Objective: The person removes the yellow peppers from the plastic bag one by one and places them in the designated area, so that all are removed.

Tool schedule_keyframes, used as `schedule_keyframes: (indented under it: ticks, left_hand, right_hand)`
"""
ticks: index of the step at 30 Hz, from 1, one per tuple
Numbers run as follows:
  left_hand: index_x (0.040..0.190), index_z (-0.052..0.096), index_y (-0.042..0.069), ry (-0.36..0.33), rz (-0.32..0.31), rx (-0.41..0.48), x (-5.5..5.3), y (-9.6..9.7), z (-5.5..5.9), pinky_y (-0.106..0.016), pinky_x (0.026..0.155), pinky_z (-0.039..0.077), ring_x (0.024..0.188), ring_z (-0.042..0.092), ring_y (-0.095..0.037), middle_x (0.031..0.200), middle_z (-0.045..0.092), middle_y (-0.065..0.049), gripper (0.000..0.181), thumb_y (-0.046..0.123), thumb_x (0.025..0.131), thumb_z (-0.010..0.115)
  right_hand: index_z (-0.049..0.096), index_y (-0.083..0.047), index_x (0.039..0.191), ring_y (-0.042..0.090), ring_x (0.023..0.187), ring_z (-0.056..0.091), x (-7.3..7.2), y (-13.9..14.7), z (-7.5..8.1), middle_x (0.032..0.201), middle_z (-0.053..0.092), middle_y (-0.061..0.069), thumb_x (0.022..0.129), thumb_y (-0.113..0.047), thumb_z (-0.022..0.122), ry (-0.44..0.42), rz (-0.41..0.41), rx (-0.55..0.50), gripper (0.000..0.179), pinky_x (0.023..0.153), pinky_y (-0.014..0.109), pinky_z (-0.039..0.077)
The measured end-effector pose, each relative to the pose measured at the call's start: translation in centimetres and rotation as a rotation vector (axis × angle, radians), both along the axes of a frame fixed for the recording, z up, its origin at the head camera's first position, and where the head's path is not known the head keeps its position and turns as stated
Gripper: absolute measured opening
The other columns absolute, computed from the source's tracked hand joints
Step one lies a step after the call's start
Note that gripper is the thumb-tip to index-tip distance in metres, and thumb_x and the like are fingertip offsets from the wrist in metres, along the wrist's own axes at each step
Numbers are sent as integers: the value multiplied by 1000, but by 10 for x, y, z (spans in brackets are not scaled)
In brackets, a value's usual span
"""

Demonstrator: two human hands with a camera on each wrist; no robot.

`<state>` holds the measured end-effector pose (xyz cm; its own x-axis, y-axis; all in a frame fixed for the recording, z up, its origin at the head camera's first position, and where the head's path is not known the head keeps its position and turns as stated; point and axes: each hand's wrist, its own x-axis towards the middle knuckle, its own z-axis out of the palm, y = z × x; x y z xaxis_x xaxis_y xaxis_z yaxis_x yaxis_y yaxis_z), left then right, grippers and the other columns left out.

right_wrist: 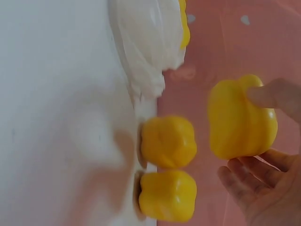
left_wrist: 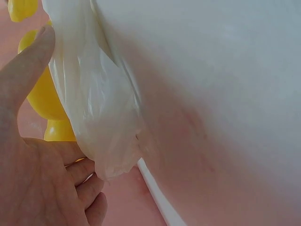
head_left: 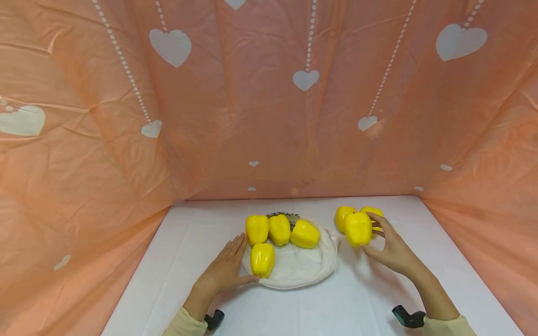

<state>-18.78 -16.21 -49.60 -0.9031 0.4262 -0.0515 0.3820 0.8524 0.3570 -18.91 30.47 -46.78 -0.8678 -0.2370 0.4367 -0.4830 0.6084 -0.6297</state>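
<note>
My right hand [head_left: 392, 247] holds a yellow bell pepper [head_left: 358, 229] between thumb and fingers, above the table. Two more yellow bell peppers, one of them a left pepper [right_wrist: 168, 141], sit on the table behind it. A whitish plastic bag [head_left: 294, 278] lies spread in the middle with a rounded, bunched rim. Three peppers stand in a row at its back, and a front pepper [head_left: 262, 260] sits at its left side. Beside that pepper my left hand [head_left: 224, 266] rests against the bag's left edge, fingers extended and thumb [left_wrist: 35, 56] on the rim.
A dark patterned patch [head_left: 290, 217] shows at the bag's back rim. Orange cloth [head_left: 269, 116] printed with white hearts hangs behind and at both sides of the white table [head_left: 328, 310]. Dark wrist devices [head_left: 408, 317] stick out near both cuffs.
</note>
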Motion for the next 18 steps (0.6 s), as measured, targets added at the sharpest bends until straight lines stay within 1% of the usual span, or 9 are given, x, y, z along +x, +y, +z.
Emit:
schedule_keyframes:
  ticks: [1, 2, 4, 5, 9, 10, 14, 18]
  left_hand:
    - [167, 22, -8, 1, 0, -3, 0, 0, 0, -51, 135, 16, 164, 20, -36, 177, 17, -24, 122, 63, 88, 81]
    - [167, 21, -8, 1, 1, -5, 0, 0, 0, -51, 135, 15, 164, 20, -36, 177, 17, -24, 122, 63, 88, 81]
    - [167, 22, -8, 2, 1, -7, 0, 0, 0, -51, 135, 15, 164, 20, -36, 177, 17, -24, 122, 63, 88, 81]
    - [167, 22, -8, 4, 0, -8, 0, 0, -1, -51, 135, 16, 164, 20, -36, 177, 17, -24, 122, 63, 88, 81]
    - [168, 21, -7, 10, 1, -22, -1, 0, -2, -51, 135, 16, 164, 20, -36, 177, 17, -23, 122, 64, 88, 81]
    - [167, 22, -7, 13, 1, -20, -1, 0, -3, -51, 135, 17, 164, 21, -36, 177, 17, -22, 122, 64, 88, 81]
    - [168, 22, -6, 22, 3, -24, -1, -1, -4, -50, 135, 18, 164, 21, -35, 177, 18, -22, 121, 64, 88, 81]
    - [168, 22, -5, 25, 1, -22, -1, -1, -4, -50, 135, 18, 164, 21, -35, 178, 18, -21, 120, 63, 88, 81]
  right_hand:
    - [40, 6, 155, 18, 124, 55, -1, 3, 0, 155, 48, 24, 80, 3, 90, 10, 3, -7, 90, 105, 4, 42]
    - [39, 5, 156, 15, 124, 53, -1, 6, 0, 155, 48, 24, 81, 3, 90, 14, 2, -8, 91, 105, 1, 39]
    - [38, 4, 157, 17, 125, 52, -2, 12, 1, 154, 48, 24, 82, 1, 90, 8, -9, -3, 92, 103, -2, 36]
    - [37, 3, 158, 20, 126, 53, -3, 16, 2, 153, 48, 25, 82, 1, 90, -1, -15, -1, 92, 103, -2, 35]
    - [33, 5, 159, 43, 127, 52, -5, 29, 3, 152, 46, 29, 85, -2, 89, -59, -47, 18, 93, 99, -5, 32]
    - [32, 5, 160, 47, 128, 51, -5, 32, 3, 153, 45, 30, 85, -2, 88, -76, -55, 20, 94, 98, -6, 32]
    - [28, 5, 161, 52, 131, 49, -7, 43, 4, 154, 42, 32, 88, -5, 87, -121, -79, 31, 94, 95, -6, 30]
    - [27, 6, 162, 53, 132, 49, -9, 52, 3, 154, 41, 33, 88, -5, 86, -131, -84, 37, 95, 94, -7, 29]
